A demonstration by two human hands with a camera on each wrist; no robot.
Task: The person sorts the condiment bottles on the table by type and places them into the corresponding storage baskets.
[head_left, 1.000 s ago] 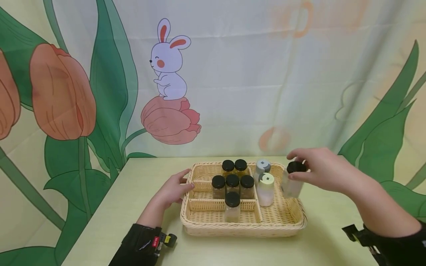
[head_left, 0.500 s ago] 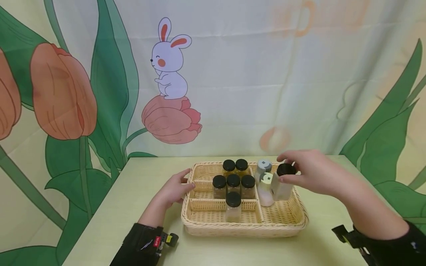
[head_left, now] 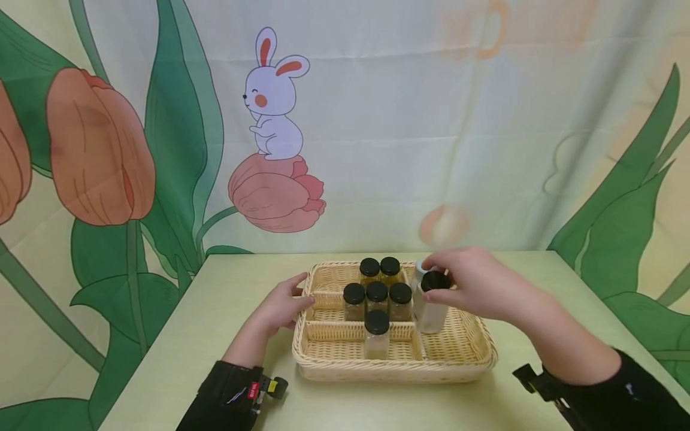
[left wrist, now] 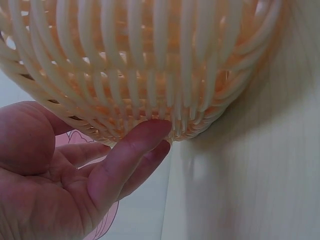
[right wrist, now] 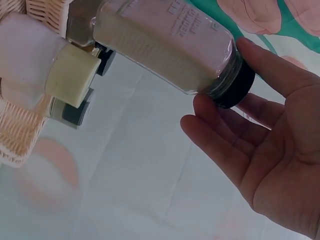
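Observation:
My right hand [head_left: 474, 281] pinches the black lid of a clear seasoning jar [head_left: 432, 314] of pale powder, over the right side of a wicker basket [head_left: 396, 372]. In the right wrist view, fingertips and thumb grip this jar [right wrist: 170, 42] by its lid. Beside it is a yellow-capped white bottle [right wrist: 72, 75], hidden behind the jar in the head view. A grey-capped bottle [head_left: 419, 272] is partly covered. Whether the jar's base touches the basket I cannot tell. My left hand [head_left: 283, 305] holds the basket's left rim, its fingers against the woven wall [left wrist: 150, 60].
Several black-lidded jars [head_left: 377, 293] stand in the basket's left and middle compartments, one [head_left: 377, 335] in the front compartment. Wicker dividers [head_left: 336, 330] separate them. The pale table [head_left: 205, 335] ends at a printed curtain [head_left: 372, 149] behind.
My right hand has carried the jar leftward across the basket's right compartment, until it covers the yellow-capped bottle in the head view. The left hand and basket have stayed in place.

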